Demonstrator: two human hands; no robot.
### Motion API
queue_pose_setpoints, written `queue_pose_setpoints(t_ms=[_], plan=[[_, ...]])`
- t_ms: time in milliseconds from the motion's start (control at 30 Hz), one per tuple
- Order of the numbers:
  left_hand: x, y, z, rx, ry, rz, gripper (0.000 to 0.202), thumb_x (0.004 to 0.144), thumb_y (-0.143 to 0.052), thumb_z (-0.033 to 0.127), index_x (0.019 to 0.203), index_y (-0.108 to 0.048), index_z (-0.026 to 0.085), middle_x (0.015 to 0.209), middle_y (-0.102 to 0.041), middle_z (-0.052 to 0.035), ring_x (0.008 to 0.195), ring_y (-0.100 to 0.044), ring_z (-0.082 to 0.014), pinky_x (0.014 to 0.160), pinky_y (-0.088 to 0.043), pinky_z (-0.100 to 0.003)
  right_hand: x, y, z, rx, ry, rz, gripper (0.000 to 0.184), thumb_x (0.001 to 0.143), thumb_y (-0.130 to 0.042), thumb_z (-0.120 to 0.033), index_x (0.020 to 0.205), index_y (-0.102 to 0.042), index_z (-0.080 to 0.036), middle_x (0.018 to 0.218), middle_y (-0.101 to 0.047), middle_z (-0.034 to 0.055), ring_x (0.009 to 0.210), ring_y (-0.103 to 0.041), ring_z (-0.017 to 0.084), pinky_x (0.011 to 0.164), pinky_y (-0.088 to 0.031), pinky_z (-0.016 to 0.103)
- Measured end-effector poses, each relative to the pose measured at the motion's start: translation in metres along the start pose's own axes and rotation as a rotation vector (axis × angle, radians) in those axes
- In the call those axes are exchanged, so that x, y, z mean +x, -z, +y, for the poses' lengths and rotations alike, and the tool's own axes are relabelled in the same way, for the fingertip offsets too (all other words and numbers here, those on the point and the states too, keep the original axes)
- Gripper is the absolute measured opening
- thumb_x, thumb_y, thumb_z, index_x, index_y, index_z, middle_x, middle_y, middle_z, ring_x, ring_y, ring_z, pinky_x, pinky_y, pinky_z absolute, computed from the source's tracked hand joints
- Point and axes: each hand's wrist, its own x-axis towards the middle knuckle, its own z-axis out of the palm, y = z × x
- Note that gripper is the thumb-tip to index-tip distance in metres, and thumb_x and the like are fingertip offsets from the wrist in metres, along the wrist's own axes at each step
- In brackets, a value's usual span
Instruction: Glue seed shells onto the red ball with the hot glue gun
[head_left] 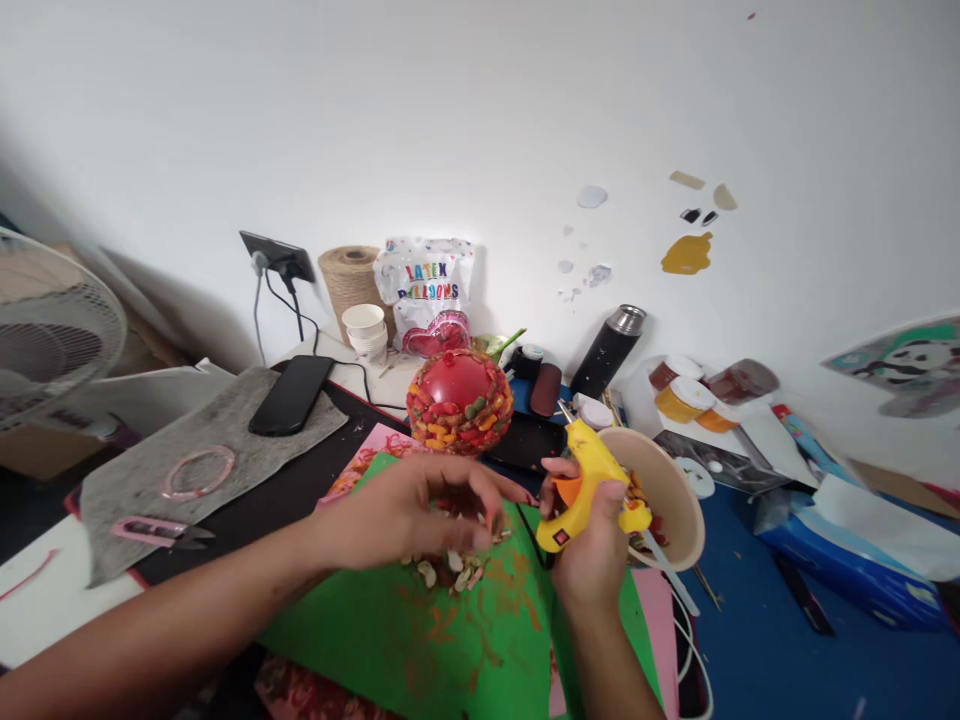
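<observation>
My right hand [592,560] is wrapped round a yellow hot glue gun [592,470], whose nozzle points up and away to the left. A glue stick [671,575] sticks out of its back end. My left hand [427,510] hovers low over a small pile of pale, shell-like pieces [461,570]. Its fingers curl toward the thumb, and whatever may be between them is too small to make out. Beneath both hands lies a paint-smeared green sheet [480,640]. Just beyond them stands a red balloon [454,380], its sides covered with red, yellow and green pieces.
A beige bowl [686,500] with coloured pieces stands right of the glue gun. Behind are a black flask [607,350], paint jars [684,398], a twine roll [349,285] and a balloon bag [431,290]. At left lie a phone [291,395] and thread snips [161,532].
</observation>
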Motion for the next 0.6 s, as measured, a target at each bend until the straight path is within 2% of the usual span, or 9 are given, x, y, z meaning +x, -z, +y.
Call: queue_pose_setpoints(t_ms=[100, 167, 233, 367, 600], plan=[[0.009, 0.012, -0.002, -0.165, -0.044, 0.258, 0.024, 0.082, -0.097, 0.03, 0.095, -0.081, 0.017, 0.108, -0.082, -0.0085, 0.098, -0.077, -0.0217, 0.088, -0.061, -0.032, -0.003, -0.001, 0.0, -0.015, 0.004, -0.065, 0.078, 0.088, -0.062, -0.092, 0.085, -0.083, -0.017, 0.059, -0.064, 0.0029, 0.049, -0.057, 0.015, 0.045, -0.043, 0.024], [0.014, 0.018, -0.006, -0.242, -0.064, 0.365, 0.029, 0.077, -0.101, 0.031, 0.093, -0.081, 0.017, 0.095, -0.079, -0.0041, 0.082, -0.073, -0.0162, 0.08, -0.06, -0.028, -0.007, -0.001, 0.0, -0.05, 0.028, -0.112, 0.076, 0.09, -0.063, -0.09, 0.081, -0.082, -0.017, 0.059, -0.064, 0.0033, 0.048, -0.057, 0.015, 0.043, -0.043, 0.024], [0.018, 0.021, -0.011, -0.286, -0.077, 0.412, 0.032, 0.073, -0.103, 0.031, 0.091, -0.081, 0.016, 0.09, -0.077, -0.0022, 0.075, -0.069, -0.0135, 0.074, -0.058, -0.026, -0.011, -0.001, 0.003, -0.077, 0.058, -0.17, 0.071, 0.093, -0.064, -0.086, 0.078, -0.08, -0.018, 0.058, -0.063, 0.0026, 0.046, -0.055, 0.014, 0.042, -0.043, 0.024], [0.021, 0.023, -0.017, -0.28, -0.099, 0.486, 0.034, 0.069, -0.106, 0.032, 0.089, -0.083, 0.016, 0.093, -0.078, -0.0035, 0.075, -0.068, -0.0132, 0.072, -0.057, -0.024, -0.018, 0.0, 0.01, -0.112, 0.119, -0.282, 0.064, 0.099, -0.065, -0.078, 0.079, -0.08, -0.019, 0.062, -0.066, 0.0029, 0.047, -0.054, 0.014, 0.043, -0.044, 0.025], [0.021, 0.023, -0.019, -0.192, -0.136, 0.479, 0.029, 0.076, -0.102, 0.033, 0.095, -0.085, 0.018, 0.098, -0.08, -0.0051, 0.081, -0.071, -0.0152, 0.076, -0.06, -0.026, -0.019, -0.002, 0.005, -0.228, 0.25, -0.322, 0.062, 0.106, -0.06, -0.071, 0.08, -0.084, -0.02, 0.065, -0.069, 0.0046, 0.052, -0.057, 0.014, 0.049, -0.047, 0.027]])
